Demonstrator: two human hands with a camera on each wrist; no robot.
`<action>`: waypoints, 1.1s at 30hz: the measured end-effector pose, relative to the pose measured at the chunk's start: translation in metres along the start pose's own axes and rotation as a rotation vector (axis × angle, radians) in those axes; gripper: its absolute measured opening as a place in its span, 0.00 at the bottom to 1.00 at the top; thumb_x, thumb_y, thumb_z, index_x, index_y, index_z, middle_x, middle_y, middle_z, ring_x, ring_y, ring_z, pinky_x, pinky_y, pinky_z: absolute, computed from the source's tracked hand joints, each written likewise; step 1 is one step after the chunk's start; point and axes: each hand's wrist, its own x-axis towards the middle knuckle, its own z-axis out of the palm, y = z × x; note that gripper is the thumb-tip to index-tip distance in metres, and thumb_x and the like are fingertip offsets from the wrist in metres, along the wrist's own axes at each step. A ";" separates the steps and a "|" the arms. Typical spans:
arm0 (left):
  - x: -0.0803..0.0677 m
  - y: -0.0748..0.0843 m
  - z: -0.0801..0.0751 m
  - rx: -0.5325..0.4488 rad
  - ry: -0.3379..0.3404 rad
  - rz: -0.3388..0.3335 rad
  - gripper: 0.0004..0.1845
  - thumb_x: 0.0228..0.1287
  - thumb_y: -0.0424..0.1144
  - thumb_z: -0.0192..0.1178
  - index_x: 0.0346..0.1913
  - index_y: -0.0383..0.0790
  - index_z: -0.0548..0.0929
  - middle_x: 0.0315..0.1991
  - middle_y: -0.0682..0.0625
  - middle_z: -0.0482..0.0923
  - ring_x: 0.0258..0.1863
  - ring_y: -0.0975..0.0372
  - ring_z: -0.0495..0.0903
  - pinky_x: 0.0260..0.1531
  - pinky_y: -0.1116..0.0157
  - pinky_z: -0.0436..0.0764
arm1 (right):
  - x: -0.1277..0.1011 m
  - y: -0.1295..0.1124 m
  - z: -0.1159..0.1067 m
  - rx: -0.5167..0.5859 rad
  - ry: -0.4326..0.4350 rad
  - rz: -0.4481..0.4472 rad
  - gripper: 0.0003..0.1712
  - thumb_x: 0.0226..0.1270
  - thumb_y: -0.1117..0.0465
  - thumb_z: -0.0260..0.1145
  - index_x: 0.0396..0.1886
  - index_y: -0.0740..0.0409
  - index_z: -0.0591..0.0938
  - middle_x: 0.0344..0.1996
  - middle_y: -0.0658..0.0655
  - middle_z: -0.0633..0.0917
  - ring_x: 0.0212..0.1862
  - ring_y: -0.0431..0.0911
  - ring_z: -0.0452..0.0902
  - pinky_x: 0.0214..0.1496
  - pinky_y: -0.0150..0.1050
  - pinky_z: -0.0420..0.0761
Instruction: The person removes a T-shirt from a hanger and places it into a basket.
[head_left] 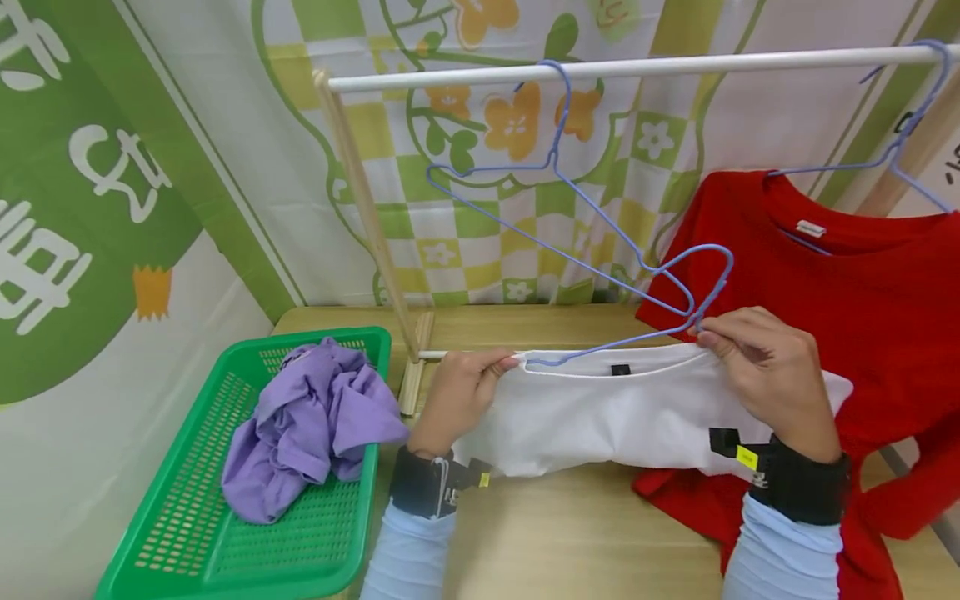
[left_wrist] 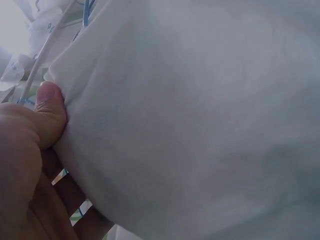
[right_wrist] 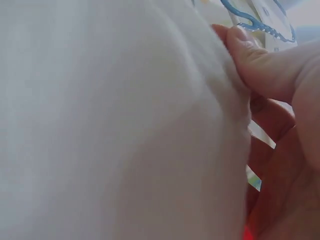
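A white shirt (head_left: 592,425) is held up above the table by both hands, its neck opening upward and a small black label inside the collar. The left hand (head_left: 461,400) pinches the left end of the neckline between thumb and fingers. At the other end, the right hand (head_left: 765,367) pinches the collar edge, close against the neck of a blue wire hanger (head_left: 600,346). One arm of that hanger reaches into the neck opening, while its hook stands above the right hand. White cloth fills most of both wrist views, with the left thumb (left_wrist: 49,102) and right thumb (right_wrist: 255,62) pressed on its edge.
A white rail (head_left: 465,77) carries an empty blue hanger (head_left: 555,158) and, at right, a red shirt (head_left: 750,275) on another hanger. Left of the hands, a green basket (head_left: 288,554) contains a crumpled purple garment (head_left: 307,425). A wooden tabletop (head_left: 570,533) lies below.
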 end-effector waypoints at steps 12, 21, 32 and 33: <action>0.001 -0.021 0.003 -0.061 -0.088 -0.048 0.08 0.74 0.38 0.63 0.37 0.41 0.89 0.19 0.54 0.69 0.19 0.68 0.60 0.24 0.71 0.65 | -0.006 0.022 -0.009 0.046 0.099 0.159 0.16 0.68 0.75 0.70 0.54 0.64 0.90 0.43 0.27 0.87 0.43 0.27 0.83 0.51 0.16 0.78; 0.003 -0.007 0.032 -0.136 -0.212 -0.095 0.13 0.80 0.43 0.58 0.41 0.42 0.89 0.27 0.51 0.82 0.28 0.64 0.77 0.34 0.66 0.78 | -0.002 -0.002 0.006 0.080 0.215 0.104 0.15 0.68 0.76 0.70 0.52 0.67 0.90 0.43 0.29 0.88 0.46 0.28 0.84 0.55 0.18 0.79; -0.004 0.043 0.105 0.011 -0.396 0.062 0.11 0.86 0.47 0.49 0.45 0.52 0.81 0.32 0.59 0.79 0.33 0.67 0.80 0.35 0.71 0.78 | 0.029 -0.080 0.071 0.020 0.257 -0.108 0.09 0.66 0.70 0.75 0.45 0.62 0.93 0.33 0.61 0.90 0.36 0.32 0.77 0.41 0.21 0.73; -0.008 0.042 0.111 0.008 -0.414 0.071 0.08 0.83 0.48 0.53 0.46 0.52 0.81 0.35 0.59 0.81 0.35 0.67 0.81 0.37 0.71 0.79 | 0.034 -0.088 0.079 0.038 0.259 -0.108 0.08 0.68 0.69 0.74 0.45 0.62 0.93 0.33 0.61 0.90 0.34 0.35 0.77 0.39 0.22 0.72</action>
